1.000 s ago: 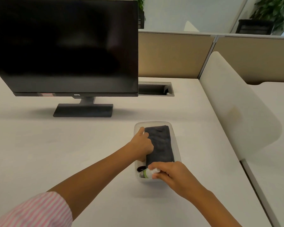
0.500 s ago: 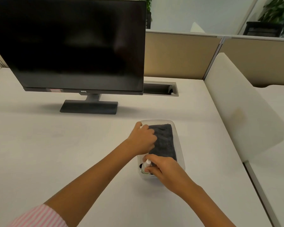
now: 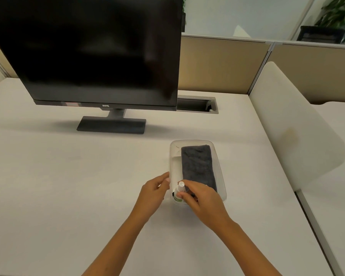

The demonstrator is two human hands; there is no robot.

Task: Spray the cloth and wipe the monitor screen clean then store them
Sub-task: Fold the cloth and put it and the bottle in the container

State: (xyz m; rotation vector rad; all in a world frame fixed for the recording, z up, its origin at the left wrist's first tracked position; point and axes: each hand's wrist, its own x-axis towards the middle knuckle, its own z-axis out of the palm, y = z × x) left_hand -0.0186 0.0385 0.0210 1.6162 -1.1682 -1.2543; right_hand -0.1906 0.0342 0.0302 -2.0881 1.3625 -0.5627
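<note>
A folded dark grey cloth (image 3: 198,166) lies in a clear plastic box (image 3: 219,172) on the white desk. My right hand (image 3: 202,200) grips a small white spray bottle (image 3: 180,191) upright at the box's near left corner. My left hand (image 3: 154,193) sits just left of the box, fingertips touching its outer wall, holding nothing. The black monitor (image 3: 96,50) stands at the back left, its screen dark.
A cable slot (image 3: 196,104) is set into the desk behind the box. A white curved divider panel (image 3: 293,126) borders the desk on the right, and beige partitions (image 3: 219,64) run along the back.
My left hand has left the cloth and drawn back to the box's left wall. My right hand has tipped the spray bottle upright from lying flat.
</note>
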